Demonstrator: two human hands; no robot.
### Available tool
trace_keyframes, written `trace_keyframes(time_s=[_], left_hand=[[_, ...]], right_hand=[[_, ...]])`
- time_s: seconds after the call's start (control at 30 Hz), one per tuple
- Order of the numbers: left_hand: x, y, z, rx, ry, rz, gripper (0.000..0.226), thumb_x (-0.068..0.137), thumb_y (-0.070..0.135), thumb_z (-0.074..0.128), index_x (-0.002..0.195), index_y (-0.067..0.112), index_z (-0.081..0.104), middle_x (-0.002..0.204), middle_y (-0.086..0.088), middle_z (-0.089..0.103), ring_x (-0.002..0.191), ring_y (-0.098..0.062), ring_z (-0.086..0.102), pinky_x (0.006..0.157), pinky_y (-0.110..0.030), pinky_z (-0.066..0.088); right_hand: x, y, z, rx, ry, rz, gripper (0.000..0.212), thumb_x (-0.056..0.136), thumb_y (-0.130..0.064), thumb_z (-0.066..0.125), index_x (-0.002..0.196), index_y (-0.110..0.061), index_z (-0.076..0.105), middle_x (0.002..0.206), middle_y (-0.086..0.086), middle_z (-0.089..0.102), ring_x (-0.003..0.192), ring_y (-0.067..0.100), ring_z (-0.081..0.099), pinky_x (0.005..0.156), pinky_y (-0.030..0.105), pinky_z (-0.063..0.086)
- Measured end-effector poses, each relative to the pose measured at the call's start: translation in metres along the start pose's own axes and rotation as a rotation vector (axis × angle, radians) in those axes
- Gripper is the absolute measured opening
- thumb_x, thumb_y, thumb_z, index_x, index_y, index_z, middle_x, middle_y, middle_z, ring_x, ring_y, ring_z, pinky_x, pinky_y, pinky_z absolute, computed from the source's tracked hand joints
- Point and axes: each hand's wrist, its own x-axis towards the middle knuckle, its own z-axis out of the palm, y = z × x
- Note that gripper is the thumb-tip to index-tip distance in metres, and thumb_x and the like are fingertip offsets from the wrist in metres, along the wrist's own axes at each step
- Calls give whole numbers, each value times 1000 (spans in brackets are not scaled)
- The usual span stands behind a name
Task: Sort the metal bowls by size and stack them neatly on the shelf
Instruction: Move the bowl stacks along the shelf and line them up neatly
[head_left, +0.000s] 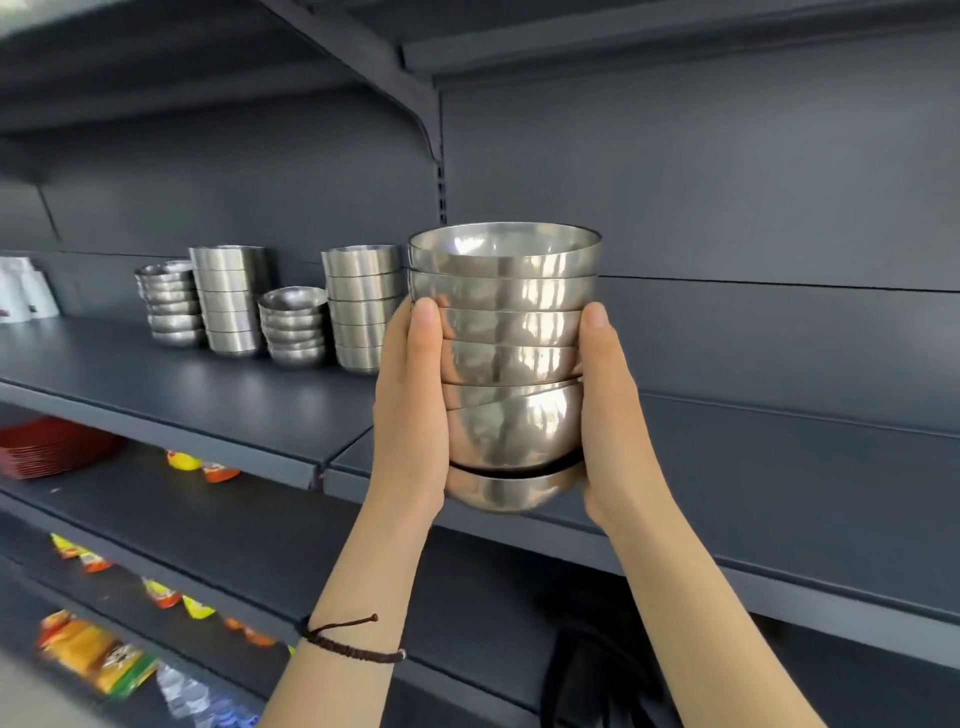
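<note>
**Bowl stack held up before the shelf**

A tall stack of metal bowls (511, 332) is held in the centre of the frame, raised in front of the dark shelf (208, 400). It is gripped from both sides. The left hand (410, 415) and the right hand (613, 415) are wrapped round it, each thumb laid upright on the near face, while the fingers are hidden behind. The lowest bowls are seated unevenly, and a dark gap is seen above the bottom one. Four shorter stacks (296, 327) are set side by side on the shelf at centre left. A dark cord bracelet (348, 642) is worn on the left wrist. Red plates (47, 447) are seen at lower left.
</note>
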Motion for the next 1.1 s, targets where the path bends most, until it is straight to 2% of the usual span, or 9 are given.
trace_keyframes(time_s=[0.07,0.17,0.3,0.43,0.53,0.67,0.77,0.9,1.1], left_hand=[[11,2,-32,13,24,-9,89,68,90,50,126,24,63,125,-4,67,121,-25,61,105,-52,43],[31,3,-79,23,85,16,78,75,83,47,123,25,64,123,-4,69,119,-24,62,104,-52,44],[61,-5,-147,16,171,28,74,74,81,47,124,29,64,123,2,69,119,-20,63,105,-50,45],[100,-17,-217,53,192,53,79,74,85,48,125,27,63,125,-1,68,121,-23,61,106,-52,43],[135,-24,-264,45,229,71,71,76,80,49,120,27,65,122,-1,69,118,-23,63,104,-52,45],[173,-23,-314,-2,213,68,68,76,73,47,119,23,64,119,-4,70,113,-22,66,100,-51,50],[196,-23,-350,-28,195,59,65,82,69,46,126,23,62,121,-3,70,114,-20,66,100,-50,50],[228,-33,-407,-20,192,35,68,80,74,46,125,26,63,121,-2,70,116,-22,65,101,-51,49],[281,-47,-506,-17,145,12,70,75,78,47,125,32,62,123,3,69,118,-19,64,103,-51,46]], right_hand=[[7,6,33,3,-23,-6,69,75,-82,42,130,-42,56,126,-15,66,120,9,61,106,42,44],[22,19,83,16,-66,-6,62,80,-78,41,128,-42,58,125,-14,67,119,9,61,105,42,45],[52,53,153,6,-126,10,72,75,-84,42,132,-43,55,131,-14,63,125,11,57,108,44,41],[84,86,225,32,-163,14,67,77,-83,43,129,-44,57,130,-14,64,125,12,57,109,46,41],[111,106,275,60,-179,-14,63,81,-77,42,131,-41,57,129,-14,65,123,10,59,108,43,43],[141,122,331,51,-179,-60,65,81,-76,41,133,-39,55,131,-12,64,125,10,57,108,43,42],[159,135,370,30,-160,-66,66,81,-77,39,134,-41,54,133,-15,62,127,8,55,110,42,40],[182,158,426,-6,-151,-50,69,83,-79,36,136,-38,53,135,-14,61,129,7,54,111,41,38],[207,197,519,20,-47,29,50,97,-66,30,125,-40,61,121,-18,68,115,-2,61,106,30,43]])
